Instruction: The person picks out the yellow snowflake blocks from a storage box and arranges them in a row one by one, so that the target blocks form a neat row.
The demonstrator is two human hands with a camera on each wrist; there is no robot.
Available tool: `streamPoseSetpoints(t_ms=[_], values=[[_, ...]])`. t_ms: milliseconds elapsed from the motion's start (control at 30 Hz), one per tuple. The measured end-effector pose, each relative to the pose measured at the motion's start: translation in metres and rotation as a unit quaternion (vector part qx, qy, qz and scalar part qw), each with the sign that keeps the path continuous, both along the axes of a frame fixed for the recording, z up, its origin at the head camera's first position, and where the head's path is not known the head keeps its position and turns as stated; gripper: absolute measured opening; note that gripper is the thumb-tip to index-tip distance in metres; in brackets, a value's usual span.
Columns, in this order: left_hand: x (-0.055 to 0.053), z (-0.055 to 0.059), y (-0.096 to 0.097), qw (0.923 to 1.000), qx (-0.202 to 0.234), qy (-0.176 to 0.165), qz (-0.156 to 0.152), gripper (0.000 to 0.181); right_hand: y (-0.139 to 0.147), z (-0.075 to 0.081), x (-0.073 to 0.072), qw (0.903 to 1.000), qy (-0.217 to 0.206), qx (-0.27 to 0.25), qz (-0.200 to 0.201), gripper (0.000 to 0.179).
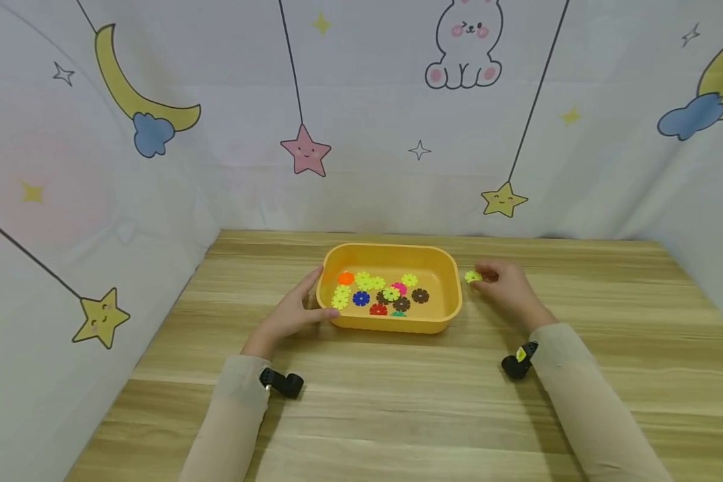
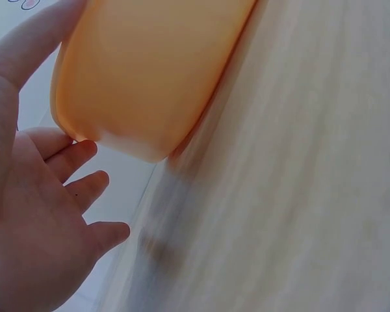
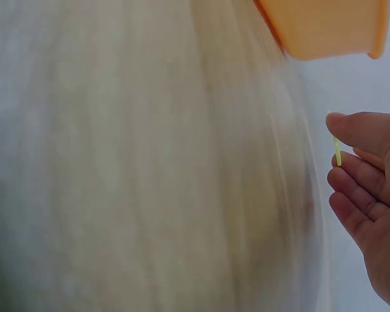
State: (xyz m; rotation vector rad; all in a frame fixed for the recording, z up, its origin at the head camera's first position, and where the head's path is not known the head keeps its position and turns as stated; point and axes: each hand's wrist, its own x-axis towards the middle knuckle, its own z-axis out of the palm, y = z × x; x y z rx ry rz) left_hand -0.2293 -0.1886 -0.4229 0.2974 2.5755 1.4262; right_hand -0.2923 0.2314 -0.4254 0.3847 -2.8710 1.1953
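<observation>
A yellow plastic bin (image 1: 391,325) stands on the table with several notched, flower-shaped snowflake discs inside, among them a blue disc (image 1: 361,298), an orange disc (image 1: 346,278) and several yellow-green ones. My left hand (image 1: 286,316) holds the bin's left end, thumb at the front rim and fingers along the far side. In the left wrist view the lower fingers of that hand (image 2: 45,208) are spread away from the bin wall. Just beyond the bin's right end, my right hand (image 1: 509,286) pinches a yellow-green snowflake disc (image 3: 338,153) edge-on between thumb and fingertips.
The wooden table (image 1: 397,402) runs up to a pale cloth backdrop (image 1: 367,194) printed with stars, moons and a bunny. Cloth also hangs at both sides. A small black camera (image 1: 283,383) is strapped to the left wrist, another camera (image 1: 518,361) to the right.
</observation>
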Motion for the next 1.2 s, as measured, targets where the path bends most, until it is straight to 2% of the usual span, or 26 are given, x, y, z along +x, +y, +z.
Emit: streamPoseSetpoints(t_ms=[667,1200], values=[[0.0034,-0.0005,-0.0009,1.0000,-0.002,0.000,-0.007,0.099,0.0007,-0.0086,-0.0005,0.9994,-0.020,0.028,0.001,0.046],[0.0016,0.0021,0.0008,0.9999,-0.009,0.004,-0.007,0.100,0.0003,-0.0084,-0.0017,0.9988,-0.009,0.047,0.013,0.042]])
